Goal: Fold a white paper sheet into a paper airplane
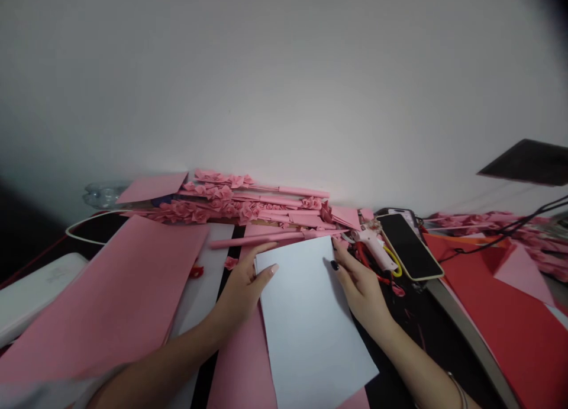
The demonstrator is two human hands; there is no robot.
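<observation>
Smooth, matt white paper (310,320) at the near edge of the desk (406,332); matt pink paper (119,296) towards its left edge. Towards the far edge, crinkled paper roses (246,211), smooth plastic glue gun (376,249), glass-fronted smartphone (410,246); far-left corner, shiny clear plastic bottle (104,194).

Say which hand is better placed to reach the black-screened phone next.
Probably the right hand: it holds the white paper on the side nearer the black-screened phone, while the left hand holds the opposite side.
</observation>
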